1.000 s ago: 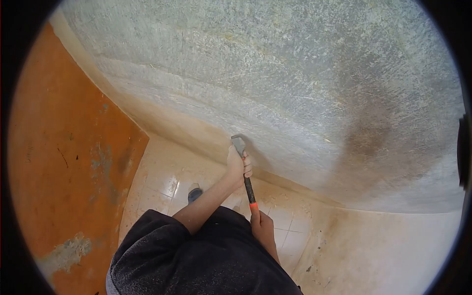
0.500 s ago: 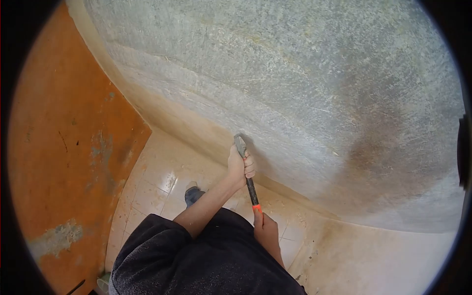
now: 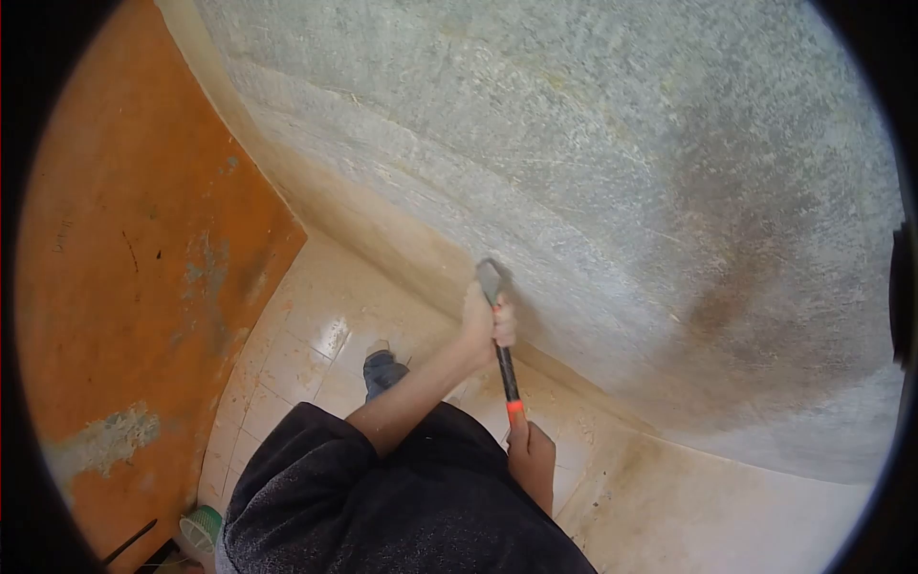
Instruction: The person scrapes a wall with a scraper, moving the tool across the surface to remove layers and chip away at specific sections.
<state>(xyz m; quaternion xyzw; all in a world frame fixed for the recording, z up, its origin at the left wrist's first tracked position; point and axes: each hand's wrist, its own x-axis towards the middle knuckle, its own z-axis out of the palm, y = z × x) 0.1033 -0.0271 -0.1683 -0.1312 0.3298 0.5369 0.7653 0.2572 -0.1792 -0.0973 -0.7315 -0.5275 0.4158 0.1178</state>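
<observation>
A long tool (image 3: pixel 507 368) with a black shaft, an orange-red band and a grey head runs up from my body to the grey scratched wall (image 3: pixel 593 191). My left hand (image 3: pixel 490 318) is wrapped round its upper part, just below the head. Lower down, my right hand (image 3: pixel 531 448) grips the handle beside the orange-red band. The tool's head is at the lower part of the wall; whether it touches the surface is hard to tell.
An orange wall or panel (image 3: pixel 143 239) with worn patches stands at the left. Below is a tiled floor (image 3: pixel 287 368) with scattered debris and a foot (image 3: pixel 380 368). A green and white round object (image 3: pixel 199 528) lies at the lower left, near a dark rod (image 3: pixel 130 541).
Both hands and the tool appear slightly farther right in view, and the camera view has shifted a little. More of the green and white object shows at the lower left.
</observation>
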